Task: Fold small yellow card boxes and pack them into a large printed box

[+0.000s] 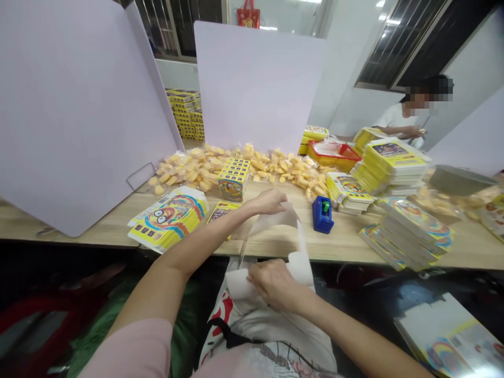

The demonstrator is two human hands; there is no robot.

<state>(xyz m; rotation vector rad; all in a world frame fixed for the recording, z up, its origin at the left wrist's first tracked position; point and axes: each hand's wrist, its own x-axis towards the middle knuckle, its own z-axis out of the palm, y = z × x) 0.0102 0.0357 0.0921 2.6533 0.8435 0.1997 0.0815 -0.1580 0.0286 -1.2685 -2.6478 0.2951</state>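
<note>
My left hand (271, 202) is stretched out over the front of the table, its fingers closed on the upper edge of a thin white sheet (301, 239). Nearer to my body, over my lap, my right hand (273, 283) grips a white roll (301, 266). Between the two hands the sheet hangs in an open loop; whether it is paper or film I cannot tell. To the right of the sheet stands a blue tape dispenser (323, 214). Beyond my left hand is a block of small printed boxes (234, 179). Yellow printed cartons (171, 218) lie left of my forearm.
A long heap of wrapped yellow pieces (197, 165) runs across the table (271, 191) below upright white boards (258, 86). At right are stacked cartons (394, 163), a red basket (334, 152) and slanted boxes (413, 226). A person (409, 113) is at the far right.
</note>
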